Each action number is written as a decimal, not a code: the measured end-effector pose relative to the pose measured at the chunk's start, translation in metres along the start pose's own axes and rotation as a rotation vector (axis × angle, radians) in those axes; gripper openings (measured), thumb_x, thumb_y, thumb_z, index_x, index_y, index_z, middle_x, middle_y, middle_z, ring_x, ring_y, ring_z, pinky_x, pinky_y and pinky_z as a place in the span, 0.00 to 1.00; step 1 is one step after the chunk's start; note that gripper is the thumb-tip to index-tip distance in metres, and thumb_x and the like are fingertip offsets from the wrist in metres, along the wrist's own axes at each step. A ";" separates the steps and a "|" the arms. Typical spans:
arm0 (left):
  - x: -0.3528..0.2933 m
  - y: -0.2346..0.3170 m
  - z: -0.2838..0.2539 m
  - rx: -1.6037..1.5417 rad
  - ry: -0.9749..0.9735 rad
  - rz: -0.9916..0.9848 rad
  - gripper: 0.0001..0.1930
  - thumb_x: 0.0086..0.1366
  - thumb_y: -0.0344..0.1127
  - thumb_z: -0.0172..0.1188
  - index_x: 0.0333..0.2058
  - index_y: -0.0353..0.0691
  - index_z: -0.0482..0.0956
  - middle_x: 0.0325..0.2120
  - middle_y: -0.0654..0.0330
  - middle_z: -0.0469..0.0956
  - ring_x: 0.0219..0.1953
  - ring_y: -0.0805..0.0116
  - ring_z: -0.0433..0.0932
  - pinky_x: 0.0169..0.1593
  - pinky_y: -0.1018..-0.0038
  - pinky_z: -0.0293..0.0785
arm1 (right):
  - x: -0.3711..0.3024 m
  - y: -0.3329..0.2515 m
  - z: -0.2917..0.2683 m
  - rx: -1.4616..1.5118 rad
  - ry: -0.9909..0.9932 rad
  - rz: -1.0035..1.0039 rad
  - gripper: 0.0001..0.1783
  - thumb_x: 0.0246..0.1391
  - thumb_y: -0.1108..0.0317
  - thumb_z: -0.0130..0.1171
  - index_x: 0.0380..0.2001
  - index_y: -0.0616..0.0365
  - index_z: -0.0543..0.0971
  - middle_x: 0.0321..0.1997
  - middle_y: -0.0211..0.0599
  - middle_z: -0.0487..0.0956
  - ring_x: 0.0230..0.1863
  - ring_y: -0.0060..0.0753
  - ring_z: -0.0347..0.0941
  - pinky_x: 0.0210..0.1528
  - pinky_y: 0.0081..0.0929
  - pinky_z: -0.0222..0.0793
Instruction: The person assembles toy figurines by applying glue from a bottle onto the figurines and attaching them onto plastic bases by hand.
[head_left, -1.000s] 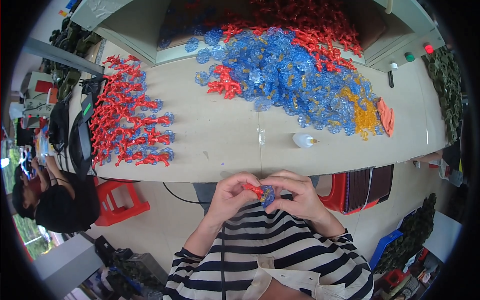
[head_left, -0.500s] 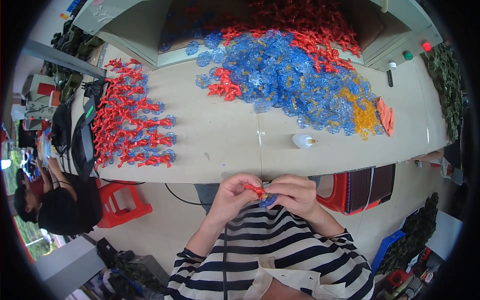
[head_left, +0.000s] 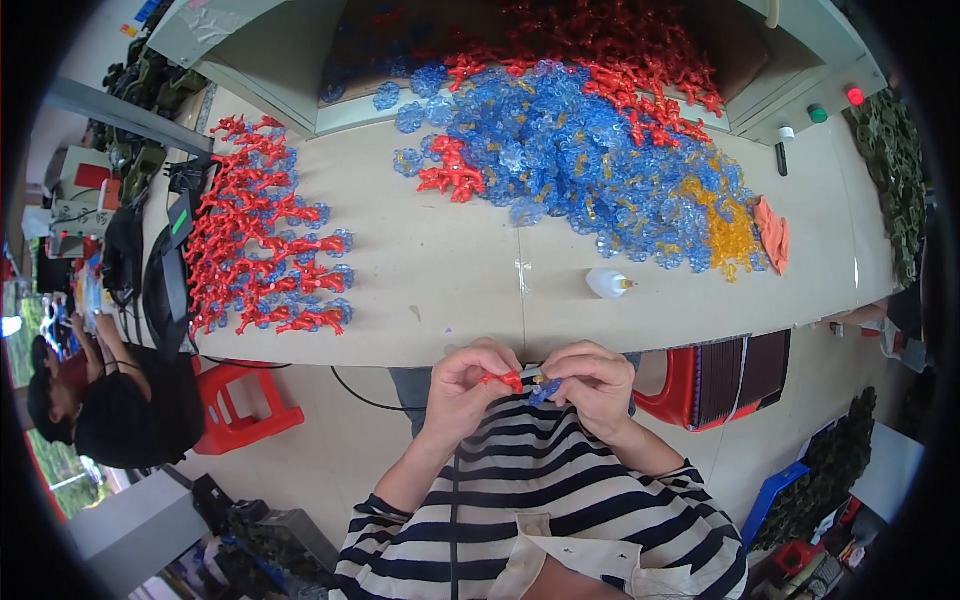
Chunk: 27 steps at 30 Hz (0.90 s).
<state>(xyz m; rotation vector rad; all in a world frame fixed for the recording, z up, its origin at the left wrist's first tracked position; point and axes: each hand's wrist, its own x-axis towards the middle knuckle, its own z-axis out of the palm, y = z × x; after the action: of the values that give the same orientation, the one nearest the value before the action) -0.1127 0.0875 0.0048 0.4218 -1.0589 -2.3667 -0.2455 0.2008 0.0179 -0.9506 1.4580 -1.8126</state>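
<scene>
Just off the table's near edge, my left hand [head_left: 464, 392] pinches a small red plastic figure [head_left: 508, 381] between thumb and fingers. Close beside it, my right hand [head_left: 600, 392] grips a clear blue plastic piece [head_left: 544, 393] with a bit of yellow at its top. The red and blue parts face each other; whether they touch is too small to tell. Beyond my hands on the table [head_left: 430, 270] lies a small white bottle [head_left: 606, 283] with a yellowish tip.
A heap of blue pieces [head_left: 570, 150] fills the back middle, with yellow pieces [head_left: 732, 228] at its right and red figures [head_left: 640, 100] behind. Rows of joined red-and-blue figures [head_left: 270, 250] line the left. An orange cloth [head_left: 772, 234] lies far right. A person [head_left: 110, 400] sits at left.
The red figure and the blue piece, close together before, now look farther apart. My hands have drawn slightly away from each other, and the blue piece has tilted.
</scene>
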 end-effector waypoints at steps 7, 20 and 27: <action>0.000 -0.001 0.001 0.131 -0.020 0.087 0.11 0.52 0.16 0.59 0.34 0.35 0.74 0.35 0.55 0.71 0.37 0.70 0.74 0.42 0.77 0.73 | -0.004 0.004 0.002 0.231 0.004 0.214 0.09 0.42 0.89 0.54 0.28 0.68 0.77 0.32 0.47 0.76 0.20 0.22 0.71 0.21 0.14 0.67; 0.007 0.000 -0.002 0.394 -0.109 0.266 0.07 0.50 0.17 0.58 0.27 0.35 0.77 0.31 0.53 0.74 0.33 0.66 0.74 0.32 0.76 0.76 | -0.009 -0.003 0.010 0.049 0.009 0.047 0.07 0.45 0.79 0.61 0.30 0.66 0.76 0.33 0.42 0.75 0.23 0.22 0.71 0.24 0.15 0.67; 0.014 -0.015 -0.010 0.027 -0.276 0.225 0.07 0.48 0.21 0.62 0.26 0.40 0.78 0.30 0.54 0.75 0.32 0.63 0.73 0.32 0.73 0.70 | -0.008 -0.008 0.010 -0.287 -0.031 -0.303 0.14 0.34 0.76 0.69 0.29 0.62 0.79 0.26 0.40 0.76 0.24 0.31 0.73 0.27 0.22 0.70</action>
<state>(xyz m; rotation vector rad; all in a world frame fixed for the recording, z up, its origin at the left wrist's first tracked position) -0.1242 0.0815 -0.0140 -0.0188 -1.1924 -2.2514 -0.2327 0.2037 0.0256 -1.4012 1.6564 -1.8128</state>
